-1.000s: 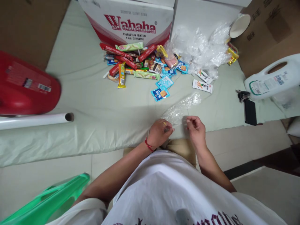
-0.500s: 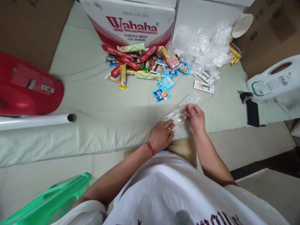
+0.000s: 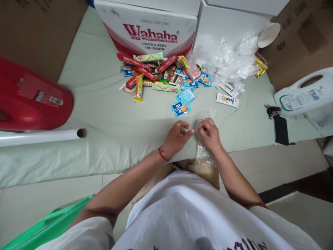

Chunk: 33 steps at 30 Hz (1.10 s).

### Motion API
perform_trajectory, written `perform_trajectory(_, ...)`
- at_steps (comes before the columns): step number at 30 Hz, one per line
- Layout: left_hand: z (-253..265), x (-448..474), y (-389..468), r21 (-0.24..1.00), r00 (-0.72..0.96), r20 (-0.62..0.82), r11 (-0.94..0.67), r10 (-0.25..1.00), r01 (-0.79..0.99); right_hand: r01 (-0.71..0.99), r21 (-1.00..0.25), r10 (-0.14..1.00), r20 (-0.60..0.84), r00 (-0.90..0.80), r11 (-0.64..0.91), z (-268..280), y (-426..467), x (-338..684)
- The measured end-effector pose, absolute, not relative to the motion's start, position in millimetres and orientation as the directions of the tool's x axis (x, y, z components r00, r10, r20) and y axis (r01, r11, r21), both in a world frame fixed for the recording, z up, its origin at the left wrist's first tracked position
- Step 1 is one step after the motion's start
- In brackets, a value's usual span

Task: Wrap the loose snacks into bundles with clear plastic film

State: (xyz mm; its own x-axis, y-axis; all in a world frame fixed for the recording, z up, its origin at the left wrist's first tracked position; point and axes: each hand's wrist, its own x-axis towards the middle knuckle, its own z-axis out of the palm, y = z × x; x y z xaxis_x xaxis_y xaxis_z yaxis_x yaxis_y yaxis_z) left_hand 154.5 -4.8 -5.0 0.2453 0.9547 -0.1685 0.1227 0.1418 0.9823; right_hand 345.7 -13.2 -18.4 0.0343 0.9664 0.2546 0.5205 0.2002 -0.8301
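Note:
My right hand pinches a clear crinkled plastic bag near its upper part. The bag hangs down past the table's front edge, and a bit of it shows beyond the fingers. Just to the left, my left hand is held with fingers curved and apart from the thumb, close to the bag but not gripping it. A red cord circles that wrist. Beyond the hands lie a blue snack packet and two white snack packets.
A heap of wrapped snacks lies before a Wahaha carton. More clear plastic bags are piled at back right, beside a paper cup. A white jug, black phone, red jug and white roll flank the table.
My left hand has let go of the bag and moved slightly left and up. My right hand has shifted a little left, and the bag, formerly flat on the table, now hangs from it.

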Motion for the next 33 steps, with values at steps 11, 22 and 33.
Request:
perform_trajectory(11,-38,174,51,0.955,0.224,-0.264,0.286,0.938,-0.076,0.818,-0.494,0.932,0.338,-0.133,0.296,-37,-14,322)
perform_trajectory(22,-33,152,56,0.806,0.352,-0.260,0.403,0.899,-0.433,0.476,-0.847,0.950,0.305,0.066,0.238,-21,-13,317)
perform_trajectory(33,-36,152,54,0.851,0.360,-0.179,0.327,0.916,-0.410,0.363,-0.930,0.960,0.148,0.238,0.053,-9,-8,308)
